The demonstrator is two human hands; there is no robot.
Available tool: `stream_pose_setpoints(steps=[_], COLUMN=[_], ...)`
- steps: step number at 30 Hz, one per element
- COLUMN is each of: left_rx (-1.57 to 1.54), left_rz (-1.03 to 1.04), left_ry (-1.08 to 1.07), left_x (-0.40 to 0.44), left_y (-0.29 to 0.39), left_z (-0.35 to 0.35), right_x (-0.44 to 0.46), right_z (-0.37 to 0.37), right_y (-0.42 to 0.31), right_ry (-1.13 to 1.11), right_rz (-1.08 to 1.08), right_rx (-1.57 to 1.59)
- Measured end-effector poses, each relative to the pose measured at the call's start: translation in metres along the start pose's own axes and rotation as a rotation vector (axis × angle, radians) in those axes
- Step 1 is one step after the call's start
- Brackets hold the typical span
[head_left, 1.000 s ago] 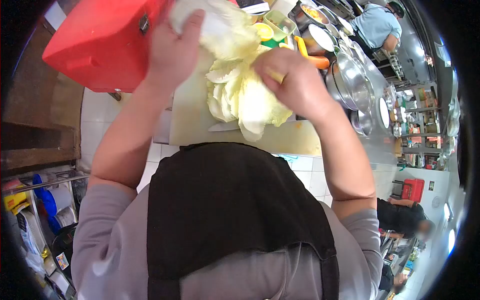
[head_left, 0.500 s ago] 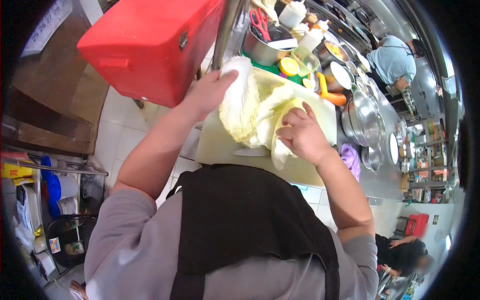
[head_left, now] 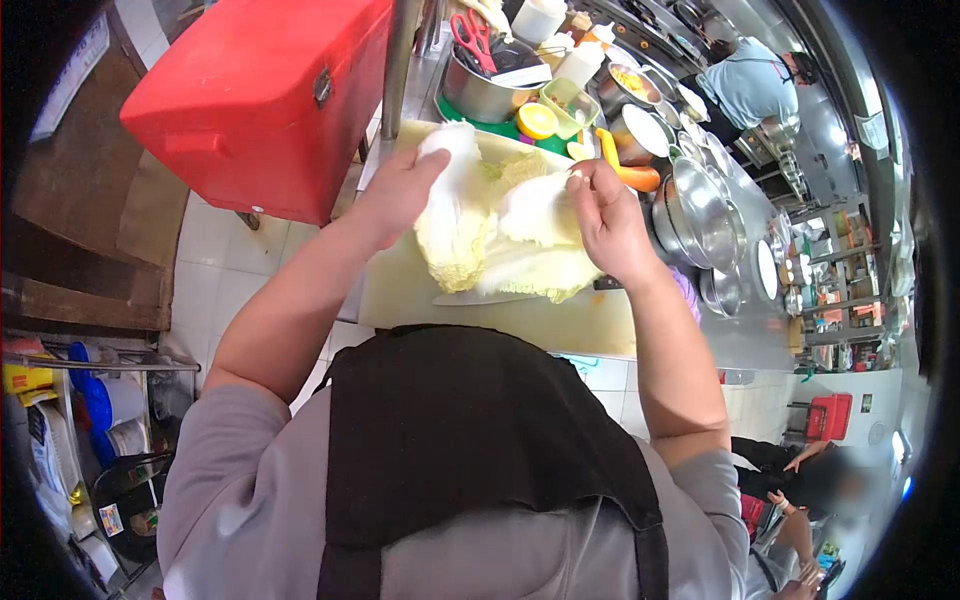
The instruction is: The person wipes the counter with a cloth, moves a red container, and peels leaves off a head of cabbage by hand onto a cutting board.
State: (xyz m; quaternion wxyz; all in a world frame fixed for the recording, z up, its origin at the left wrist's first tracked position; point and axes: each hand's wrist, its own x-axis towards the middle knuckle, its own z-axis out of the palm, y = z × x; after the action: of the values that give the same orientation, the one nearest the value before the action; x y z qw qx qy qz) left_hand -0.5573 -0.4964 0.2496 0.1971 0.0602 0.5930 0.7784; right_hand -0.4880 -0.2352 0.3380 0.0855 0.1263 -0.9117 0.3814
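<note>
Pale and crinkled, a napa cabbage [head_left: 450,225] is held above the cutting board [head_left: 540,330], with my left hand [head_left: 400,198] closed around its white base. My right hand [head_left: 612,222] pinches the edge of a loose cabbage leaf [head_left: 540,210] just to the right. More yellowish leaves lie below and behind it on the board. A knife [head_left: 470,298] rests flat on the board near my body, its blade partly covered by leaves.
Behind the board stand a steel pot [head_left: 490,90] with red scissors, a cut orange [head_left: 537,121] and a green plastic container [head_left: 568,105]. Steel bowls [head_left: 705,215] sit to the right. A big red cooler [head_left: 260,110] is at left. Other people work farther off.
My right hand has gone from loosely curled over the leaves to pinching a leaf's edge. The leaf now spreads out beside the cabbage. My left hand keeps its hold. The camera view has shifted slightly.
</note>
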Motion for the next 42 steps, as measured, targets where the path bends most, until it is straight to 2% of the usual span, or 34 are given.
stream_pose_setpoints(steps=[4,8,11,12,15,16,19,22,25,26,29,30,36,39,40,41,42], left_rx=[-0.052,-0.06,-0.03,-0.081,-0.151,-0.148,-0.175,-0.296,-0.461,-0.544,-0.669,-0.661,-0.79,-0.722,-0.488,-0.251,-0.171], left_rz=[0.021,0.078,0.083,0.074,0.085,0.075,0.059,0.017,0.012,0.017,-0.024,0.018,0.065,0.189,0.178,0.159,0.138], left_ry=[0.007,0.061,0.068,0.061,0.107,0.13,0.111,0.156,0.158,0.134,0.031,0.013,-0.129,-0.161,-0.034,0.065,0.121], left_x=[0.002,0.006,0.007,0.008,0.003,0.003,0.008,0.009,0.009,0.015,0.007,0.005,-0.001,-0.001,-0.006,-0.01,-0.002], left_y=[0.002,0.013,0.026,0.027,0.03,0.029,0.023,0.022,0.014,0.003,-0.002,-0.001,0.007,0.006,0.006,0.003,-0.007], left_z=[0.025,0.037,0.037,0.036,0.042,0.042,0.038,0.044,0.052,0.054,0.064,0.067,0.072,0.077,0.079,0.08,0.068], right_x=[0.007,0.013,0.015,0.014,0.009,0.004,0.004,0.004,0.004,0.004,0.003,0.001,-0.008,-0.006,-0.007,-0.008,-0.008], right_z=[0.022,0.022,0.013,0.019,0.032,0.035,0.038,0.031,0.036,0.033,0.055,0.058,0.063,0.069,0.07,0.07,0.068], right_y=[0.024,0.027,0.054,0.066,0.053,0.049,0.044,0.046,0.033,0.03,0.002,0.002,-0.003,0.007,0.006,0.003,-0.005], right_ry=[0.146,0.042,-0.375,-0.539,-0.746,-0.702,-0.726,-0.48,-0.155,-0.177,0.113,0.142,0.242,0.3,0.33,0.286,0.294], right_rz=[0.087,0.316,0.578,0.575,0.402,0.457,0.475,0.571,0.547,0.519,0.401,0.35,0.23,0.119,0.094,0.166,0.089], right_rx=[0.075,0.327,1.383,1.6,1.805,1.816,1.768,1.322,0.975,0.962,0.516,0.436,0.376,0.257,0.204,0.28,0.148])
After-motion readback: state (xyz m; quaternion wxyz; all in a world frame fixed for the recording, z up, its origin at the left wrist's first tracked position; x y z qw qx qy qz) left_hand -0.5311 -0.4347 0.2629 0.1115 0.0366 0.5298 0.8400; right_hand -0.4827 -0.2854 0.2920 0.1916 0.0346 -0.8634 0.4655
